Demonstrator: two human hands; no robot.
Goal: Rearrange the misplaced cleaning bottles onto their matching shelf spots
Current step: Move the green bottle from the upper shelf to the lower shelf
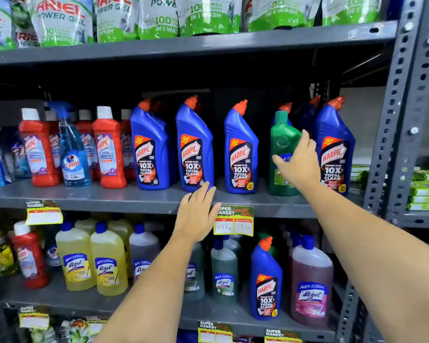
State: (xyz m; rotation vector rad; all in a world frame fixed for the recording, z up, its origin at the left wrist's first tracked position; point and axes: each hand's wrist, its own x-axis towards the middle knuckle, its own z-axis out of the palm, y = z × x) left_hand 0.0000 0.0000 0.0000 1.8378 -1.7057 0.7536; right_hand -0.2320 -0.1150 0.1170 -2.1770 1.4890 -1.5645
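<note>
A green bottle (284, 144) stands on the middle shelf (134, 201) among blue Harpic bottles (195, 147). My right hand (299, 164) is spread against it, thumb across its label and fingers along its right side. My left hand (196, 214) lies flat on the shelf's front edge, holding nothing, its fingertips at the base of a blue Harpic bottle. A blue Colin spray (72, 154) stands among red Harpic bottles (109, 149). On the lower shelf, one blue Harpic bottle (266, 283) and one red bottle (29, 258) stand among Lizol bottles (108, 263).
Ariel pouches (159, 18) fill the top shelf. Price tags (233, 221) hang from the shelf edges. A grey perforated upright (394, 120) bounds the rack on the right, with green packs (425, 191) stacked beyond it. A dark gap lies between the third blue bottle and the green one.
</note>
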